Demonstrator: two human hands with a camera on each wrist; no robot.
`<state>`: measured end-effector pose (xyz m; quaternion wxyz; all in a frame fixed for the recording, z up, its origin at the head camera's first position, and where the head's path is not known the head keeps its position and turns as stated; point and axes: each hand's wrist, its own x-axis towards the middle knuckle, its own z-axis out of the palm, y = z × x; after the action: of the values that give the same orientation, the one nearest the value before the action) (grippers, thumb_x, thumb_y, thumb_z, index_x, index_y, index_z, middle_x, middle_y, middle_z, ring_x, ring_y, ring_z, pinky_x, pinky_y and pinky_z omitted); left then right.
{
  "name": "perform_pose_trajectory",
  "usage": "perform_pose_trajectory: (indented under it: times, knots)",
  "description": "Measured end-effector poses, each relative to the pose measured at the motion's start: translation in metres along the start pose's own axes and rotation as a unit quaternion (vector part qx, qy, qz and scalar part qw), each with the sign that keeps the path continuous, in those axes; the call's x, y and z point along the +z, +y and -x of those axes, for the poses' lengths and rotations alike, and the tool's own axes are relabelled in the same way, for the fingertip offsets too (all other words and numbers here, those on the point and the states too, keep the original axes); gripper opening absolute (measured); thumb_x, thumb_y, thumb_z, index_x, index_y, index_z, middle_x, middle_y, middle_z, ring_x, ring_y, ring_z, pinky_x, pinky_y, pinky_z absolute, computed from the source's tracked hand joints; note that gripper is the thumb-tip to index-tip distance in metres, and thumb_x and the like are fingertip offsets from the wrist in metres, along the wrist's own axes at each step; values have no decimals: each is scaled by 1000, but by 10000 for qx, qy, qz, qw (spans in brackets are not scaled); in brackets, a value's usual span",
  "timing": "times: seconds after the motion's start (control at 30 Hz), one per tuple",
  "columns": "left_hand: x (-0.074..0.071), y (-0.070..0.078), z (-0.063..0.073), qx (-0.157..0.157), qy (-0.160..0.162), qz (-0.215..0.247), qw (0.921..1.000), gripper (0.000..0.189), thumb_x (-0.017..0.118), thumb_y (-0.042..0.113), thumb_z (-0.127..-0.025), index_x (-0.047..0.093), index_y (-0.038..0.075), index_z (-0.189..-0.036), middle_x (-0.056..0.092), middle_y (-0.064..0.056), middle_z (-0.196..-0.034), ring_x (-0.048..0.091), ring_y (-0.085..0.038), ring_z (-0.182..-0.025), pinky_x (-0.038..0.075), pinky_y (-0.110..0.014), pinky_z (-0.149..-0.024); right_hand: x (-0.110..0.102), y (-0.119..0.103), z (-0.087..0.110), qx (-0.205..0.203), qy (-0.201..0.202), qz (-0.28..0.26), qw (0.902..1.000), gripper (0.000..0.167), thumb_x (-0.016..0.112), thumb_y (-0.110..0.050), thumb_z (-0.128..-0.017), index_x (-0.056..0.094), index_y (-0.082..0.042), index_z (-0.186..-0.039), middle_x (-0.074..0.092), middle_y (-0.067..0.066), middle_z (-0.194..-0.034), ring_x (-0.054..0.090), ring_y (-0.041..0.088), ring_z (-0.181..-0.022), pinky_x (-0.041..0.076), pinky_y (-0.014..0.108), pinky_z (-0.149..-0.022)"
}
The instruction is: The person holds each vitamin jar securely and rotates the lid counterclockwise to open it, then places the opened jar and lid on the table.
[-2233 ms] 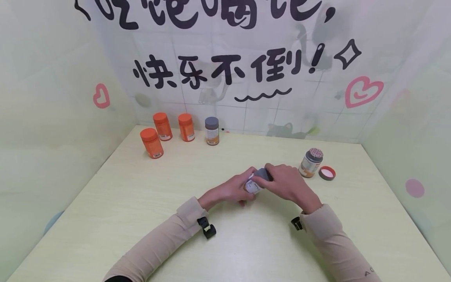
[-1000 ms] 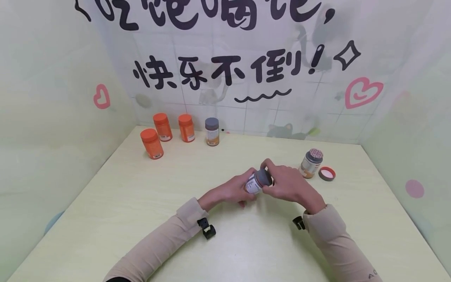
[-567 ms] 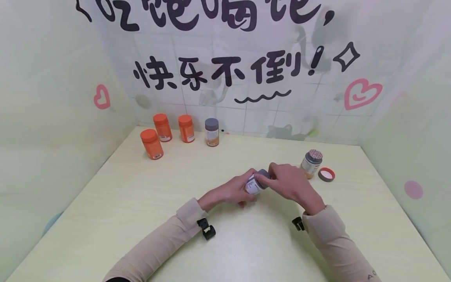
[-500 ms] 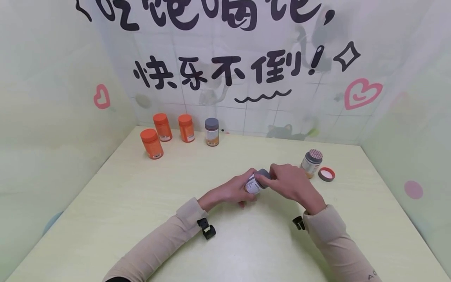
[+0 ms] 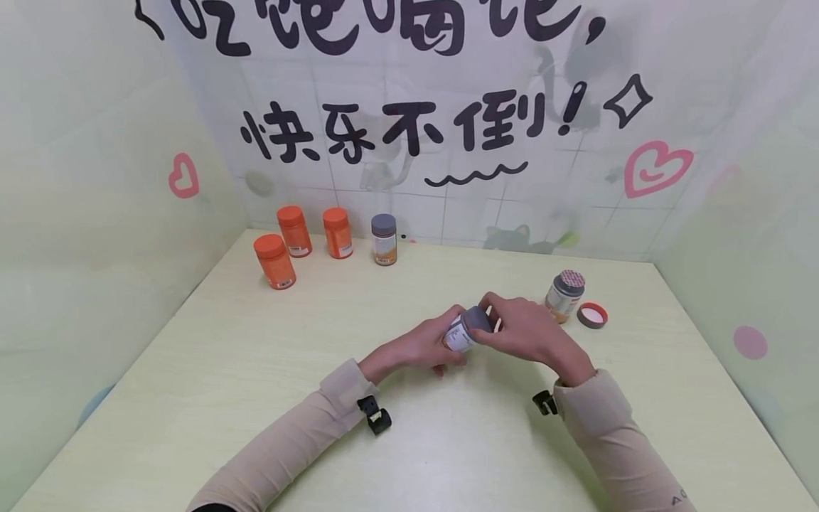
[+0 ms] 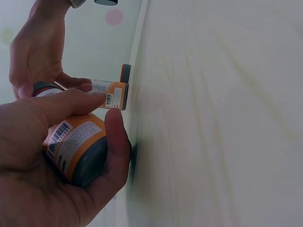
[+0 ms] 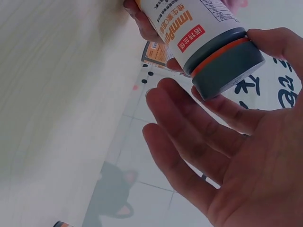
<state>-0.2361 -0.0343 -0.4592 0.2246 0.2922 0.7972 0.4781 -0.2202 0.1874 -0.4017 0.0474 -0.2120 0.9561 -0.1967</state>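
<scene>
Bottle (image 5: 458,338) is leaning above the table (image 5: 448,448), the left hand (image 5: 424,343) hugging it, the right hand (image 5: 527,329) pinching its lid (image 7: 229,68). It's probably feeling light, hard and slippery, so holding its sides is seeming best.

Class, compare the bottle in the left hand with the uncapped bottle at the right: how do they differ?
The held bottle is tilted in the left hand; the uncapped bottle stands upright on the table. The held bottle has its grey cap on; the uncapped bottle shows a patterned top, a loose cap beside it. Both are coloured white, orange and grey.
</scene>
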Motion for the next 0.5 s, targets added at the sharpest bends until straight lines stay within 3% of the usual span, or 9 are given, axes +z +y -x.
perform_pose_trajectory:
  times: [0.27,0.5]
  knots:
    - [-1,1,0,-10,17,32,10000,62,73,5,-91,38,20,-140,56,-17,-118,66,-20,-72,60,-34,-53,-1,0,1,-421,-59,-300,9986,45,68,-32,-90,56,-18,-131,71,3,-100,63,11,-76,51,28,-63]
    - [-1,1,1,-43,-32,-27,10000,61,73,7,-92,38,20,-140,55,-17,-120,66,-21,-76,60,-34,-54,0,-1,-1,-262,-10,-486,9985,44,62,-49,-98,57,-19,-130,72,3,-106,62,13,-81,50,30,-66]
